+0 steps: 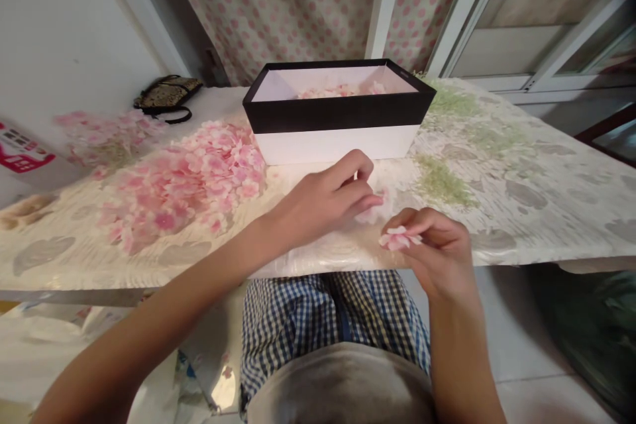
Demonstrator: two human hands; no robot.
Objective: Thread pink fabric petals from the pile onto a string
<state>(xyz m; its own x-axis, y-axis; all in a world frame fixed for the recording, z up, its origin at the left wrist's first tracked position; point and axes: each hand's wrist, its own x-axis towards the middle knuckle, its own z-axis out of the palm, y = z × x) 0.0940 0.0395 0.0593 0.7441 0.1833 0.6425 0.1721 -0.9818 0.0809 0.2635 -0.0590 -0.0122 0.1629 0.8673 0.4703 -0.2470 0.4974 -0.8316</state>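
Note:
Near the front edge of the table, my right hand [442, 245] pinches a small pink-and-white artificial flower [397, 238] between thumb and fingers. My left hand [335, 195] is to its left, in front of the box, with its fingers curled together. Right by the left fingertips is a pale pink petal piece [370, 213]; whether the fingers grip it cannot be made out. A large heap of pink artificial flowers [183, 182] lies to the left. Behind my hands stands a white box with a black rim [338, 112], holding more pink flowers [332, 91].
Green artificial sprigs [444, 180] lie right of the box, with more behind. Another pink flower pile [106, 136] and a dark patterned bag [169, 93] are at the far left. A patterned cover lies over the table [517, 225]. Dotted curtains hang behind.

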